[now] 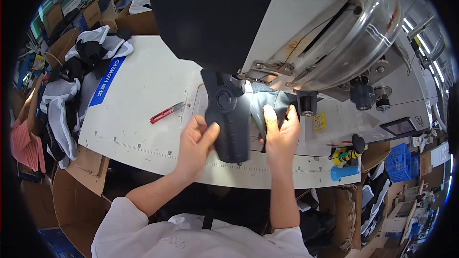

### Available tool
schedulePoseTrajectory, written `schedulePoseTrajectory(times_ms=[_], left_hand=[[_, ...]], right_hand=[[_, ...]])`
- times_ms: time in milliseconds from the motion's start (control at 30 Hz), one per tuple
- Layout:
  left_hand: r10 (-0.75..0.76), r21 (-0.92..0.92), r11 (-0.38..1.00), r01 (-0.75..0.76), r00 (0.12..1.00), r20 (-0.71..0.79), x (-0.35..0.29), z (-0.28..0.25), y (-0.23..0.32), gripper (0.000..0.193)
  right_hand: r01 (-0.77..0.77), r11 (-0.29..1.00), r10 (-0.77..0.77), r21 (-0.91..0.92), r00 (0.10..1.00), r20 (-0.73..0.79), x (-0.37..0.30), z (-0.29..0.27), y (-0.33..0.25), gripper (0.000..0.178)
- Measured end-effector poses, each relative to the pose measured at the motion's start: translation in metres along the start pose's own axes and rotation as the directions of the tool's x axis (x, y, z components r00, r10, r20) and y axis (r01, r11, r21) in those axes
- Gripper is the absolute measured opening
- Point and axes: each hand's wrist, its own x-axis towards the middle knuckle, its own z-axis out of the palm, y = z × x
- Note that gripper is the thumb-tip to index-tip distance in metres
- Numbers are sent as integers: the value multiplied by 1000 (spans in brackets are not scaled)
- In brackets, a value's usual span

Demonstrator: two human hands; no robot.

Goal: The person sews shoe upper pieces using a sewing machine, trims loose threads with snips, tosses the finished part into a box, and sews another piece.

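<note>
A black moulded piece with a round ringed boss (225,136) lies under the head of a sewing machine (330,28). My left hand (194,145) pinches its left edge, with the thumb along that edge. Grey and black fabric (260,99) adjoins the piece on its right, lit by a bright lamp. My right hand (281,131) is closed on this fabric, thumb on top and fingers curled round the far side. The machine's dark body hides the upper end of the black piece, and the needle cannot be made out.
Red-handled thread snips (166,113) lie left of my left hand on the white table (129,86). White and black padded pieces (60,107) hang over the table's left end. A blue cylinder (344,173) and a yellow-black tool (345,155) sit at the right front edge.
</note>
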Motion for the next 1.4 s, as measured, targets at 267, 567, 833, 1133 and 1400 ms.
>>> schedulePoseTrajectory(times_ms=[267, 567, 833, 1133, 1400], left_hand=[[380, 710, -89, -698, 635, 672, 46, -48, 43, 37], [402, 192, -415, -890, 10, 916, 113, -8, 38, 37], [580, 216, -98, -971, 121, 805, 105, -3, 57, 37], [465, 249, -304, -920, 85, 881, 90, -1, 61, 27], [653, 321, 144, -936, 334, 680, 84, 5, 55, 35]], right_hand=[[340, 930, -360, -141, 919, -161, -4, 4, 20, 40], [344, 872, -346, -350, 936, 57, 9, -9, 6, 25], [121, 922, -121, -367, 992, 22, 47, -42, 14, 40], [484, 805, -459, -342, 874, 157, 7, -21, 20, 29], [544, 524, -414, -655, 835, 362, -1, -20, 5, 32]])
